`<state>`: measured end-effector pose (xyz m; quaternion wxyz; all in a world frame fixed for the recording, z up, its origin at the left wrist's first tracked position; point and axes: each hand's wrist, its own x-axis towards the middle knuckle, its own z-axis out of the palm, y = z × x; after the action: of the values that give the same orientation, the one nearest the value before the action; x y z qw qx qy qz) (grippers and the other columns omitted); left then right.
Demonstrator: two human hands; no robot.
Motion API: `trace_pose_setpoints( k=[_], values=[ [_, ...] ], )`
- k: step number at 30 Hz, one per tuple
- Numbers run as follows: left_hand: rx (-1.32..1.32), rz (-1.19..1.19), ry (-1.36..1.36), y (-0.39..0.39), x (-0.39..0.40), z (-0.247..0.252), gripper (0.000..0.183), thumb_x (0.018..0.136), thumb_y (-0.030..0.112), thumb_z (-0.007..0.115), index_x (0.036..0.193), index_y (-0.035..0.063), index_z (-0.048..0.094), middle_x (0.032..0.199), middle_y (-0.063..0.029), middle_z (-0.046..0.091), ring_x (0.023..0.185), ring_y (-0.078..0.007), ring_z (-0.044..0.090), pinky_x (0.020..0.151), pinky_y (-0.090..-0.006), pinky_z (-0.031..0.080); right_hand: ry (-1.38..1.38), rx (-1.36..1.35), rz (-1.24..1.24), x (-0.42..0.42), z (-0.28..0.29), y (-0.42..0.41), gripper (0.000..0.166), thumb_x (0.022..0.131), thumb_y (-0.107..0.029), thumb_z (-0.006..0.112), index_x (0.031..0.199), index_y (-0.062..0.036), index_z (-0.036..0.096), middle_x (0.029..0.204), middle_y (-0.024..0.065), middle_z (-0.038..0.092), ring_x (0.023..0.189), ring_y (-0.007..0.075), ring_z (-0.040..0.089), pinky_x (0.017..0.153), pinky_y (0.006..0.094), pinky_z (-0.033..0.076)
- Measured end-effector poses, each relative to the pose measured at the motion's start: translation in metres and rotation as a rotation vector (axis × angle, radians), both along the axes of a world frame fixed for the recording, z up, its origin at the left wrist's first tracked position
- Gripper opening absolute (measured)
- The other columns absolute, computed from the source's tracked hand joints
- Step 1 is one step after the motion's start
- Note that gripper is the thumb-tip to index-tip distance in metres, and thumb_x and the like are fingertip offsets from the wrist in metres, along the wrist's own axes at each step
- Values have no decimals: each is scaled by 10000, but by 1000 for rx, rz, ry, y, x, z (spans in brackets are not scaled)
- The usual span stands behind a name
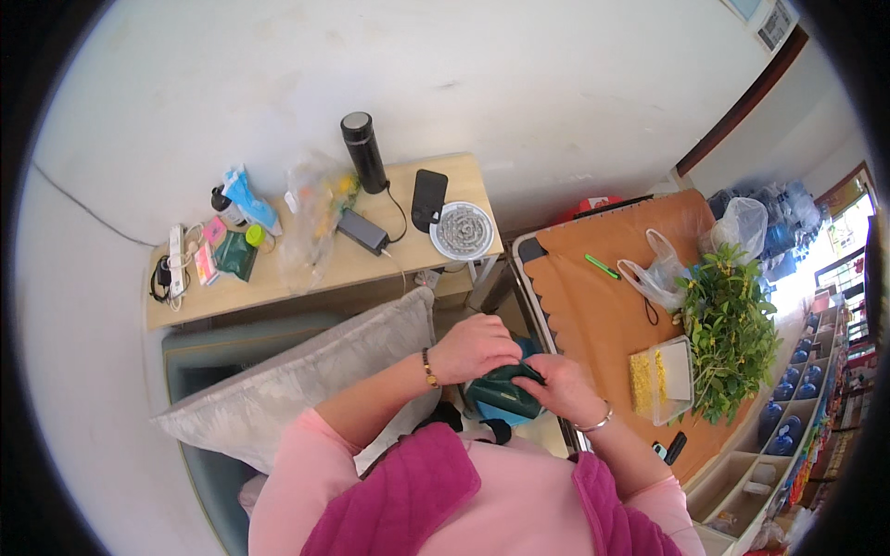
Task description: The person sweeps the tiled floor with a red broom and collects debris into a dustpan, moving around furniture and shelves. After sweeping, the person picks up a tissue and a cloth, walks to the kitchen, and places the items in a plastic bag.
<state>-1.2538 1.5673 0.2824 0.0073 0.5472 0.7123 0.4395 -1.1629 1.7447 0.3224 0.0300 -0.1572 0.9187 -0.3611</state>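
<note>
Both hands meet in front of my body on a dark green pouch [506,390] with a glossy surface. From the left, my left hand [480,349] pinches its upper edge, fingertips curled down. On the other side, my right hand [564,389] grips the pouch's right end between thumb and fingers. Whether the pouch's top is parted cannot be seen under my fingers. Below it shows part of a light blue object [511,418], mostly hidden. A similar green packet [235,256] lies on the narrow wooden desk [455,167].
The desk bears a black thermos [365,156], a phone [429,194], a coiled grey item on a round plate [462,231] and a power strip [176,257]. A patterned cushion [313,372] leans at left. The brown-covered table [577,292] holds leafy branches [726,333], a plastic box [678,382] and a green cutter [602,266].
</note>
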Motion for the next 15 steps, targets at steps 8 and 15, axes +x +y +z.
trace_pose_setpoints(
  k=[8, 15],
  values=[
    [677, 201, -1424, -7, 71, -36, 720, 739, 216, 650, 1322, 186, 230, 1277, -35, 365, 1151, -171, 379, 948, -333, 313, -359, -604, -326, 20, -20, 29, 137, 806, -130, 576, 760, -2, 563, 598, 0, 498, 593, 51, 452, 512, 237, 387],
    [861, 159, -1655, 33, 105, -26, 603, 840, 231, 535, 1336, 188, 193, 1253, -43, 393, 1125, -190, 412, 916, -354, 368, -179, -600, -202, 43, -15, 18, 144, 810, -88, 568, 927, -5, 574, 832, -7, 559, 742, 46, 492, 638, 186, 411]
  ],
)
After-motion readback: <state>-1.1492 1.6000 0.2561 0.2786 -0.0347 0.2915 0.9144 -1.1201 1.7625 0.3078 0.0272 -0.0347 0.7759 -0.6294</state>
